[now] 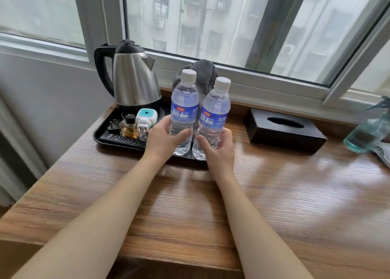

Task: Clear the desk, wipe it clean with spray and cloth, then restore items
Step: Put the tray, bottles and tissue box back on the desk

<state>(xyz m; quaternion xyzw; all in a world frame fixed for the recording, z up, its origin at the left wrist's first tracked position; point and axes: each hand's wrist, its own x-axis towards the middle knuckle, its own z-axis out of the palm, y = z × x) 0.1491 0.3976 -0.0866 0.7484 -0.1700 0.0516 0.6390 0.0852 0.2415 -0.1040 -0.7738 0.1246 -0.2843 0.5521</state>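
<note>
Two clear water bottles with blue labels and white caps stand upright at the right end of a black tray (99, 136) on the wooden desk (274, 204). My left hand (163, 140) grips the left bottle (184, 109) low on its body. My right hand (219, 146) grips the right bottle (213, 118) the same way. Both bottle bases sit on or just above the tray; which of the two cannot be told. A green spray bottle (368, 135) stands at the desk's far right beside a grey cloth (383, 154).
On the tray stand a steel kettle (135, 82), a small perfume bottle (127, 126), a white plug adapter (145, 118) and a remote (120, 140). A black tissue box (282, 128) lies to the right. A dark cap (205, 71) rests on the windowsill.
</note>
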